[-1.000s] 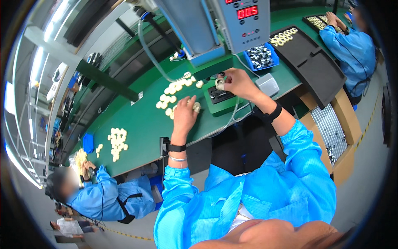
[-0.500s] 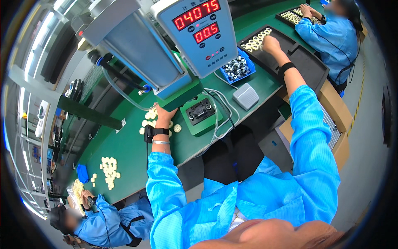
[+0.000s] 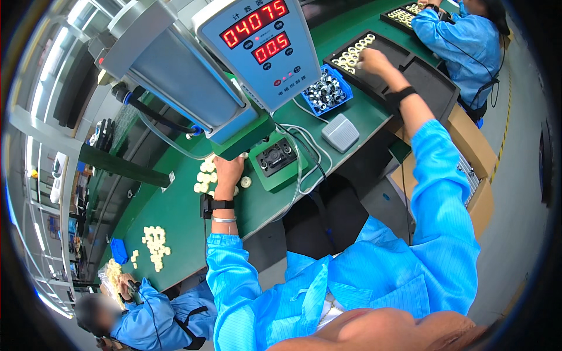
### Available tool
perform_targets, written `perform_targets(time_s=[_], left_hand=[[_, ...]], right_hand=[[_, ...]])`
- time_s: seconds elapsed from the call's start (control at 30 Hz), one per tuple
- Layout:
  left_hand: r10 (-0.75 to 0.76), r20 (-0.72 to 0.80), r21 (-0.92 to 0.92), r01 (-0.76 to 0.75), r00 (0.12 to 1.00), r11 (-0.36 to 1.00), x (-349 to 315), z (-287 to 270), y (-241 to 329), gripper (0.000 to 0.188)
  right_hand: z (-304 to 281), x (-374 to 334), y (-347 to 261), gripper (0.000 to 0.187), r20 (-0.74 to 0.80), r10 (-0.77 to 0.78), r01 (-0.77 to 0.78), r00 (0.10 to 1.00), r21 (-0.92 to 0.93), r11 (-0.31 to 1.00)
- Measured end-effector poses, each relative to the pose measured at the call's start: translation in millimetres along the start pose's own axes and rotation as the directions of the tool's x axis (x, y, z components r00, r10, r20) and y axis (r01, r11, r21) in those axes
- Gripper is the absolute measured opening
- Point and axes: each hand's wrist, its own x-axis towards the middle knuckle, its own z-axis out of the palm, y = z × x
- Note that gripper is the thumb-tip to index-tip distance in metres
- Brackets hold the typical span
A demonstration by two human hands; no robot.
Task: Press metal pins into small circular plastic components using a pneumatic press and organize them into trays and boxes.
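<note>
My left hand (image 3: 229, 173) reaches under the press head, beside a cluster of cream round parts (image 3: 204, 177) on the green bench. Its fingers are bent, with a bit of a cream round part showing at the fingertips; the press head partly covers them. One loose cream part (image 3: 246, 182) lies by the wrist, near the press's black fixture (image 3: 277, 157). Over at the right, my right hand (image 3: 374, 61) is closed above a black tray (image 3: 404, 76), close to rows of cream parts with dark centres (image 3: 353, 52). What its fingers hold is hidden.
The press cylinder (image 3: 178, 73) and a counter box with red digits (image 3: 257, 50) rise over the bench. A blue bin of shiny metal parts (image 3: 328, 90) stands by a grey pedal (image 3: 341, 133) and cables. Co-workers sit at left (image 3: 158, 316) and right (image 3: 456, 50).
My left hand has drawn slightly out from beneath the press head, showing more of its back. My right hand stays at the tray, a little nearer the rows. The whole view has shifted slightly.
</note>
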Motion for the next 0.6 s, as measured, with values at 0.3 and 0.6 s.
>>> perform_targets(time_s=[0.3, 0.6], left_hand=[[0.117, 0.078, -0.169, -0.102, 0.99, 0.98, -14.4, -27.9, -5.8, 0.027], [0.078, 0.203, -0.082, -0.063, 0.976, 0.995, -44.7, -45.5, 16.6, 0.036]], right_hand=[[-29.2, -204.1, 27.0, 0.023, 0.014, -0.098, 0.098, 0.995, -0.319, 0.943], [-8.2, -218.8, -7.4, 0.009, -0.207, -0.11, 0.032, 0.972, -0.347, 0.937]])
